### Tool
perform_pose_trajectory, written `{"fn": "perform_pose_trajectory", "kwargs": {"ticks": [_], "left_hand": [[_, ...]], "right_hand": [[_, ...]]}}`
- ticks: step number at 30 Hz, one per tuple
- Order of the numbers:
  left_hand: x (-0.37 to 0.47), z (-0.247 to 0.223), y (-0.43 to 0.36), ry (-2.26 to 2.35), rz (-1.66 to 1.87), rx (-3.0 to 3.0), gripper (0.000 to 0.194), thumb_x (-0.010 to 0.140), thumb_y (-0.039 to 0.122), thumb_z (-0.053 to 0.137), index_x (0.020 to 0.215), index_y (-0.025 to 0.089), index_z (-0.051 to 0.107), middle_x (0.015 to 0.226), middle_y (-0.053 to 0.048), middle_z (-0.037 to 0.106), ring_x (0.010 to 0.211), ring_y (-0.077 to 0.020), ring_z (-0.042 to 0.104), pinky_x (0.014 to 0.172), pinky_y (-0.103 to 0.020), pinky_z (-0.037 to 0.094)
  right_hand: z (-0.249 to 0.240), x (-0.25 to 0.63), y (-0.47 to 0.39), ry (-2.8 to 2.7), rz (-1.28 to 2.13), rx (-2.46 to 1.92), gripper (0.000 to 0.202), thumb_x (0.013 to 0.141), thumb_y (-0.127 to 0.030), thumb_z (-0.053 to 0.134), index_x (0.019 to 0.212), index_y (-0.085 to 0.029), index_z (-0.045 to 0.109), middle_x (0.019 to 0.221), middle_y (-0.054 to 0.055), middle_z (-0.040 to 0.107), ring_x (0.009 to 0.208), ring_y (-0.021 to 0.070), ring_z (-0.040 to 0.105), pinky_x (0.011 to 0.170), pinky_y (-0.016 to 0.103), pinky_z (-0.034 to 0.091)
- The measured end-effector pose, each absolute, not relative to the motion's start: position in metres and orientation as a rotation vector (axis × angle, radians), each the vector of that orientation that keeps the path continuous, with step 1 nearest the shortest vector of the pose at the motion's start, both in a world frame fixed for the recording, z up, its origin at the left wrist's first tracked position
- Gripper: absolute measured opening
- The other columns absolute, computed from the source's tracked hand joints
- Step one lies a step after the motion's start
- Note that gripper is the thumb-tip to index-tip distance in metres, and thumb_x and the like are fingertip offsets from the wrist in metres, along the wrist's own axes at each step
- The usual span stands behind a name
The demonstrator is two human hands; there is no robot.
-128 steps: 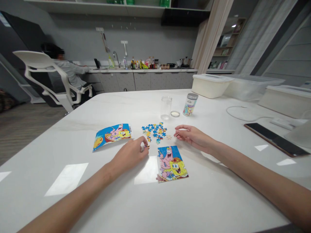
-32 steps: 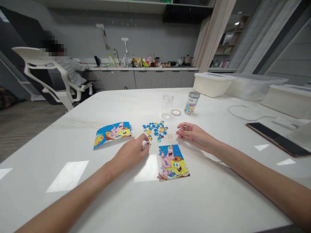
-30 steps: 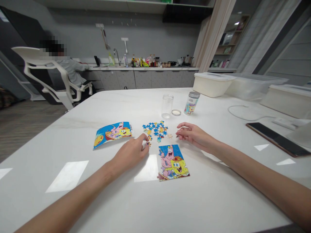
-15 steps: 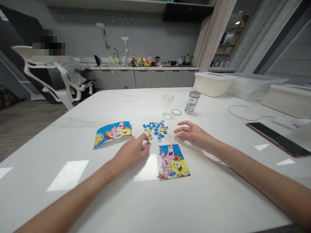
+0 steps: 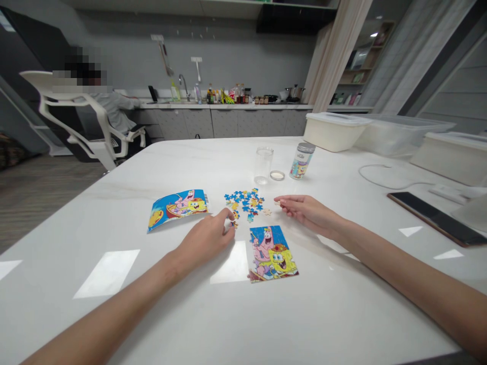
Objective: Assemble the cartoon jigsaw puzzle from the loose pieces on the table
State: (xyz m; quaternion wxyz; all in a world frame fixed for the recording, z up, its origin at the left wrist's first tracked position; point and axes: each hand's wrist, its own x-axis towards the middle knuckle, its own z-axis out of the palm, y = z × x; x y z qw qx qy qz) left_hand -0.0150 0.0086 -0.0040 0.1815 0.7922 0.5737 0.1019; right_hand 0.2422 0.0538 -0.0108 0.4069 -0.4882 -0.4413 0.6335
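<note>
My right hand (image 5: 302, 210) pinches a pale jigsaw piece (image 5: 277, 203) between thumb and fingers, just above the table. Another pale, face-down piece (image 5: 267, 212) lies left of those fingertips. My left hand (image 5: 211, 233) rests with curled fingers at the near left edge of a pile of loose jigsaw pieces (image 5: 245, 198), mostly blue; a gap shows between its thumb and forefinger. Between my hands, nearer me, lies a joined puzzle section (image 5: 274, 256) with a pink starfish and a yellow sponge character. A curved picture sheet (image 5: 177, 208) with similar figures stands beyond my left hand.
A clear jar (image 5: 263, 166), its lid (image 5: 277, 175) and a printed canister (image 5: 302, 161) stand behind the pieces. At right are a phone (image 5: 437, 215), a white cable (image 5: 380, 177) and storage boxes (image 5: 335, 133). A person (image 5: 114, 109) sits on a chair at far left.
My right hand's fingers have closed from a spread pose onto a pale jigsaw piece and lifted it slightly. My left hand stays in place by the pile.
</note>
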Motion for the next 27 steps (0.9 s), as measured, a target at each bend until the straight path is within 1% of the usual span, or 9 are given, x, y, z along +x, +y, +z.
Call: {"fn": "perform_pose_trajectory", "kwargs": {"ticks": [3, 5, 8, 11, 15, 17, 22, 24, 27], "left_hand": [[-0.015, -0.004, 0.008, 1.626, 0.292, 2.242, 0.025, 0.088, 0.029, 0.038, 0.108, 0.02, 0.051, 0.051, 0.005, 0.049, 0.048, -0.0145, 0.041, 0.053, -0.028, 0.024], [-0.015, -0.004, 0.008, 1.626, 0.294, 2.245, 0.025, 0.088, 0.029, 0.039, 0.108, 0.02, 0.051, 0.052, 0.005, 0.05, 0.048, -0.0147, 0.042, 0.053, -0.028, 0.025], [-0.015, -0.005, 0.008, 1.63, 0.29, 2.244, 0.025, 0.088, 0.029, 0.039, 0.108, 0.02, 0.051, 0.052, 0.005, 0.051, 0.049, -0.0153, 0.044, 0.054, -0.027, 0.025], [-0.016, -0.006, 0.008, 1.631, 0.29, 2.243, 0.024, 0.088, 0.029, 0.04, 0.108, 0.02, 0.051, 0.053, 0.005, 0.051, 0.05, -0.0157, 0.045, 0.054, -0.027, 0.025], [-0.016, -0.008, 0.009, 1.616, 0.304, 2.258, 0.024, 0.088, 0.029, 0.039, 0.107, 0.021, 0.051, 0.052, 0.005, 0.051, 0.05, -0.0156, 0.045, 0.054, -0.027, 0.025], [-0.016, -0.008, 0.01, 1.614, 0.31, 2.26, 0.024, 0.088, 0.03, 0.038, 0.107, 0.021, 0.051, 0.052, 0.005, 0.052, 0.05, -0.0157, 0.045, 0.054, -0.027, 0.025], [-0.016, -0.008, 0.01, 1.639, 0.278, 2.257, 0.028, 0.087, 0.032, 0.037, 0.109, 0.021, 0.052, 0.053, 0.003, 0.054, 0.054, -0.0176, 0.048, 0.055, -0.028, 0.027], [-0.016, -0.008, 0.01, 1.646, 0.263, 2.271, 0.031, 0.088, 0.034, 0.038, 0.111, 0.02, 0.052, 0.055, 0.002, 0.056, 0.058, -0.019, 0.051, 0.056, -0.028, 0.028], [-0.017, -0.008, 0.009, 1.652, 0.247, 2.3, 0.033, 0.088, 0.035, 0.037, 0.113, 0.021, 0.054, 0.056, 0.0, 0.057, 0.066, -0.0214, 0.056, 0.058, -0.028, 0.032]], "right_hand": [[-0.011, 0.245, 0.056, -1.085, 1.671, -1.242, 0.012, 0.082, -0.022, 0.068, 0.075, -0.012, 0.069, 0.062, -0.001, 0.057, 0.051, 0.0044, 0.046, 0.048, 0.015, 0.042], [-0.013, 0.246, 0.057, -1.16, 1.58, -1.272, 0.014, 0.081, -0.024, 0.068, 0.073, -0.012, 0.068, 0.061, 0.0, 0.058, 0.051, 0.005, 0.048, 0.048, 0.016, 0.043], [-0.015, 0.246, 0.057, -1.227, 1.466, -1.265, 0.005, 0.077, -0.018, 0.07, 0.078, -0.013, 0.07, 0.074, 0.004, 0.066, 0.062, 0.0081, 0.057, 0.056, 0.018, 0.047], [-0.015, 0.247, 0.058, -1.151, 1.602, -1.259, 0.011, 0.07, -0.013, 0.071, 0.081, -0.013, 0.071, 0.081, 0.007, 0.068, 0.07, 0.0103, 0.061, 0.06, 0.019, 0.048], [-0.017, 0.248, 0.06, -1.321, 1.482, -1.262, 0.014, 0.064, -0.015, 0.071, 0.078, -0.014, 0.07, 0.073, 0.004, 0.067, 0.071, 0.0124, 0.06, 0.062, 0.023, 0.046], [-0.019, 0.249, 0.061, -1.42, 1.438, -1.254, 0.013, 0.06, -0.015, 0.071, 0.073, -0.015, 0.068, 0.068, 0.001, 0.065, 0.066, 0.0117, 0.058, 0.061, 0.023, 0.044], [-0.025, 0.252, 0.063, -1.505, 1.376, -1.223, 0.017, 0.054, -0.012, 0.07, 0.058, -0.017, 0.054, 0.055, -0.007, 0.053, 0.055, 0.0083, 0.05, 0.055, 0.021, 0.036], [-0.025, 0.252, 0.064, -1.533, 1.349, -1.255, 0.016, 0.055, -0.015, 0.071, 0.059, -0.017, 0.056, 0.054, -0.006, 0.053, 0.055, 0.0085, 0.049, 0.054, 0.021, 0.035], [-0.025, 0.251, 0.066, -1.577, 1.35, -1.267, 0.016, 0.058, -0.017, 0.072, 0.072, -0.015, 0.066, 0.06, -0.003, 0.061, 0.059, 0.0105, 0.054, 0.057, 0.023, 0.039]]}}
